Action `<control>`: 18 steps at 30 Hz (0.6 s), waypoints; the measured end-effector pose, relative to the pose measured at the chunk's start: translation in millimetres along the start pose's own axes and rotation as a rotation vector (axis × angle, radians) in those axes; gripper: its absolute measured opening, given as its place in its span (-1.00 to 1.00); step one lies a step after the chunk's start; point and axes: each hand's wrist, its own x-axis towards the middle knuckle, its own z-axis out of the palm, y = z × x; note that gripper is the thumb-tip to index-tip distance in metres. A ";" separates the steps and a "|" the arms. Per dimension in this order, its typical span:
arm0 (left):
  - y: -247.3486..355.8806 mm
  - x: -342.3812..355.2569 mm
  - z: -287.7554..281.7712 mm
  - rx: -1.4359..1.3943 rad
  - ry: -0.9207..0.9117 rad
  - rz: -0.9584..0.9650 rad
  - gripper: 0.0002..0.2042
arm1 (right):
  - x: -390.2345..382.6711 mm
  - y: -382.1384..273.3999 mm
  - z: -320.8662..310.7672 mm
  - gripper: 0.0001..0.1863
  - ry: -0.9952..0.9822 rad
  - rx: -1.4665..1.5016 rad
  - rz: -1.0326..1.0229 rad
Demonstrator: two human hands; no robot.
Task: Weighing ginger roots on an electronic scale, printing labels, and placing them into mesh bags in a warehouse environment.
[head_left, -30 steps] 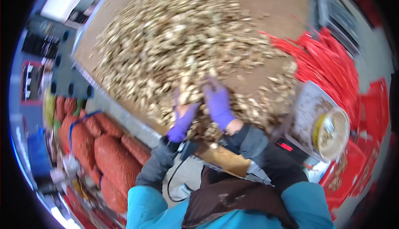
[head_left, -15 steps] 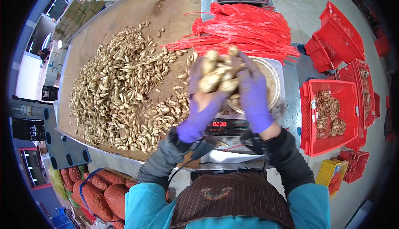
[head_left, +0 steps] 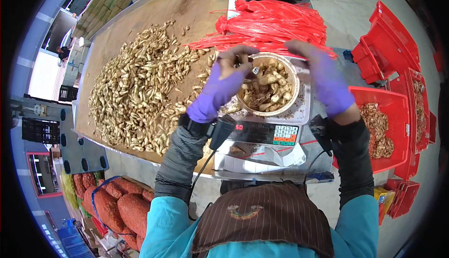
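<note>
A round bowl (head_left: 295, 88) with a pale rim stands on the scale's platform (head_left: 304, 106) and holds knobbly pale-brown tubers (head_left: 273, 82). At the bowl's left rim is my left hand (head_left: 227, 78) in a purple glove, fingers bent but apart; a small white piece with dark marks shows by its thumb. My right hand (head_left: 325, 73), also gloved and smeared by motion, hovers past the right rim with fingers stretched out and nothing visible in them. Below the bowl sits the scale's keypad panel (head_left: 284, 135), with a lit red display partly covered by my left wrist gear.
A large heap of similar tubers (head_left: 140, 89) covers the brown tabletop (head_left: 206, 10) to the left. Red mesh bags (head_left: 276, 26) lie behind the bowl. Red crates (head_left: 393, 138) stand at right, one holding tubers. White paper strips (head_left: 262, 162) lie at the near edge.
The handful of tubers that both hands held over the bowl has been let go; tubers now show in the bowl. My hands have parted, the right moving rightward.
</note>
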 end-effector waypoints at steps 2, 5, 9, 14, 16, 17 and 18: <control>-1.4 -4.0 -14.2 -0.087 0.056 0.061 -0.76 | -8.2 -41.9 -3.0 -0.62 0.140 0.237 0.234; 11.2 -1.3 -6.1 0.069 -0.002 0.021 -0.71 | -20.1 -12.7 -8.1 -0.65 0.312 0.339 0.246; 6.9 -6.9 -31.7 0.498 0.189 0.250 -0.68 | -64.1 18.1 -14.9 -0.68 0.356 0.223 0.099; -56.2 -77.6 -79.4 0.543 0.210 -0.170 -0.57 | -154.1 135.7 -63.4 -0.78 0.077 -0.625 0.341; -100.1 -88.7 -50.1 0.428 0.164 -0.140 -0.48 | -196.8 184.7 -51.4 -0.57 0.078 -0.590 0.159; -115.2 -91.1 -35.8 0.678 0.140 0.004 -0.51 | -201.0 182.9 -39.3 -0.57 0.045 -0.757 0.090; -133.0 -96.6 -25.2 0.815 0.189 0.082 -0.59 | -200.5 177.3 -27.5 -0.57 0.013 -0.923 0.011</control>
